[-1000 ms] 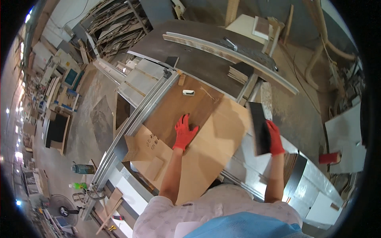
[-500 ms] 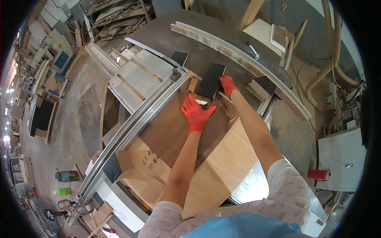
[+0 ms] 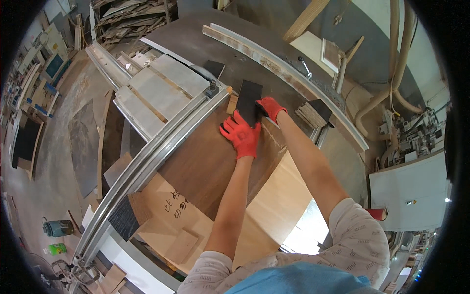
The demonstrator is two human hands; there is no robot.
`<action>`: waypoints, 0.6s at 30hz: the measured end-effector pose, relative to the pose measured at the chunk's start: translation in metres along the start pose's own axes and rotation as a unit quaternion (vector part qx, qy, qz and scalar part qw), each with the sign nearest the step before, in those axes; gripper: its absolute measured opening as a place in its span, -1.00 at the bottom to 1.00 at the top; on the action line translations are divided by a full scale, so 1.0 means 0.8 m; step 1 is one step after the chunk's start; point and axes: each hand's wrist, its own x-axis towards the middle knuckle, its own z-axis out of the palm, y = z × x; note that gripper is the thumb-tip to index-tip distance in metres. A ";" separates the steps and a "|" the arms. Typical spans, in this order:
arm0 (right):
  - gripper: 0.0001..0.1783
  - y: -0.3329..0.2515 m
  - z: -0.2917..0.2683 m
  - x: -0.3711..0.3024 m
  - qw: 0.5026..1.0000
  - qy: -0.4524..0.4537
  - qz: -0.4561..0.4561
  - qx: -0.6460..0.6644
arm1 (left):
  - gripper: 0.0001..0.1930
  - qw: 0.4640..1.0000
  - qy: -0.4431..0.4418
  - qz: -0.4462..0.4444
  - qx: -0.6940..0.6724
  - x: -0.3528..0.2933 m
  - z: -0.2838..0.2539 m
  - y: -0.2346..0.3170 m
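Both my hands wear red gloves with dark palms. A small black rectangular board (image 3: 249, 96) lies lengthwise ahead of me on the brown work surface (image 3: 196, 161). At its near end is my left hand (image 3: 241, 135), fingers spread and the thumb side against the board. My right hand (image 3: 270, 108) is at the board's right edge with its fingers curled in; the fingertips are partly hidden. A small light wooden block (image 3: 232, 104) sits along the board's left side. To the right of my right hand is a stack of small dark-faced boards (image 3: 314, 113).
A long metal rail (image 3: 161, 142) runs diagonally on the left, beside a pale slatted table (image 3: 164, 88). A long fence bar (image 3: 284, 68) crosses the far side. Nearer me lie cardboard sheets (image 3: 269, 196). Another black piece (image 3: 214, 68) rests beyond the rail's end.
The black board has turned more upright in view and its near end now meets my left hand. My right hand has curled in closer to my left. The whole view has shifted slightly.
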 end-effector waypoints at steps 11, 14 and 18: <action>-0.53 -0.031 0.008 0.004 0.962 -0.020 0.146 0.231 | 0.26 0.996 -0.085 0.009 -0.011 0.057 -0.004 -0.006; -0.61 -0.040 -0.020 -0.003 0.933 -0.116 0.260 0.221 | 0.24 0.990 -0.142 0.010 0.010 0.057 0.006 0.009; -0.53 -0.104 -0.011 -0.036 0.877 0.150 0.431 0.154 | 0.17 0.993 -0.109 0.042 0.015 0.028 0.042 0.010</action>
